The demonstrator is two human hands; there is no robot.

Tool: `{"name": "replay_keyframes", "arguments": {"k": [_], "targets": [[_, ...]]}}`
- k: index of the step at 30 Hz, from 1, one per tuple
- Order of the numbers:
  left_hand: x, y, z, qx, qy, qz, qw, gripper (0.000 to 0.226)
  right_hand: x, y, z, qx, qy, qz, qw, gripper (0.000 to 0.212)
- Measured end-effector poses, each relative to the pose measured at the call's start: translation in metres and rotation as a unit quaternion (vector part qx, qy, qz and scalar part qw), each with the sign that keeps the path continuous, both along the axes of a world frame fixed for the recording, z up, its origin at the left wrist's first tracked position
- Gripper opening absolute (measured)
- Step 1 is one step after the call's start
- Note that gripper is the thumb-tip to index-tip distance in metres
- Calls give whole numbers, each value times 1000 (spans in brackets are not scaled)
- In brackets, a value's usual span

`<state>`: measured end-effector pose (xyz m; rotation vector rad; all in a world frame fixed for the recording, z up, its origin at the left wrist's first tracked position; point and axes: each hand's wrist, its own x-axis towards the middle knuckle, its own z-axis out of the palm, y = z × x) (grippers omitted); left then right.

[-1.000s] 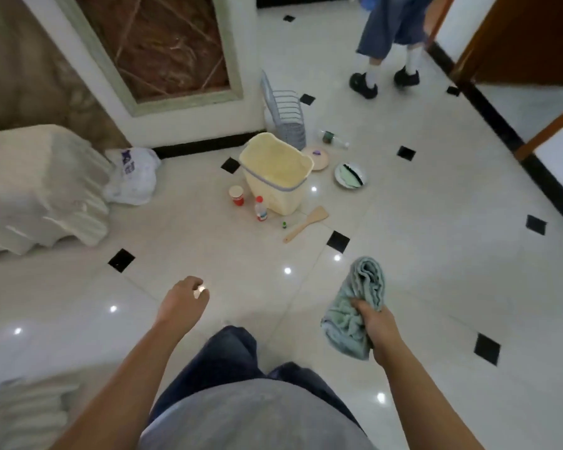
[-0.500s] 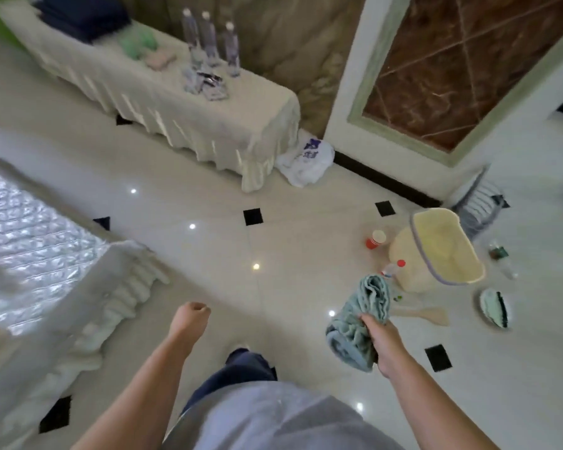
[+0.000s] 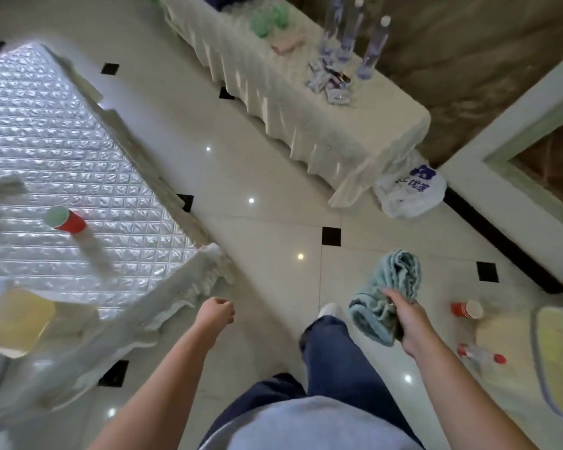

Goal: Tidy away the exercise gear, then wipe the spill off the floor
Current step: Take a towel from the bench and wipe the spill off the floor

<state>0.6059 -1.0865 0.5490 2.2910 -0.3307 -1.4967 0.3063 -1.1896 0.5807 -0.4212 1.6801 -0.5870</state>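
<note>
My right hand [image 3: 403,316] grips a bunched teal cloth [image 3: 387,293] at waist height over the pale tiled floor. My left hand [image 3: 216,315] hangs to the left of it, fingers curled into a loose fist with nothing in them. A red cup [image 3: 66,219] lies tipped on its side on the silvery quilted table top [image 3: 62,151] at the left, with a grey streak stretching from it toward the table's near corner. No exercise gear is plainly visible, and no spill shows on the floor.
A draped table [image 3: 322,102] with water bottles [image 3: 372,43] and small items stands ahead. A white plastic bag [image 3: 410,190] lies at its end. At the right are a yellow basket [image 3: 559,358], stacked red cups [image 3: 467,309] and a small fallen bottle [image 3: 481,354]. A yellow tub [image 3: 17,316] sits at the left.
The view has swung left: the basket and floor clutter slid to the right edge, and the quilted table with the tipped cup came into sight. The cloth stays in my right hand.
</note>
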Motion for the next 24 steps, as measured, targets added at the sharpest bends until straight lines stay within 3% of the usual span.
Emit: {"name": "replay_keyframes", "arguments": {"k": [4, 10, 16, 20, 24], "targets": [[20, -89, -8, -12, 43, 7, 999, 28, 13, -87, -13, 7, 24, -15, 1000, 47], [85, -239, 17, -37, 31, 1, 999, 21, 45, -225, -17, 13, 67, -27, 997, 52], [174, -360, 33, -81, -30, -15, 996, 13, 137, -345, -13, 15, 49, -3, 999, 52], [217, -420, 34, -62, -7, -9, 998, 10, 208, -410, -18, 28, 23, 21, 999, 53], [272, -506, 27, -42, 13, -65, 997, 32, 276, -479, -29, 25, 13, 10, 1000, 48]]}}
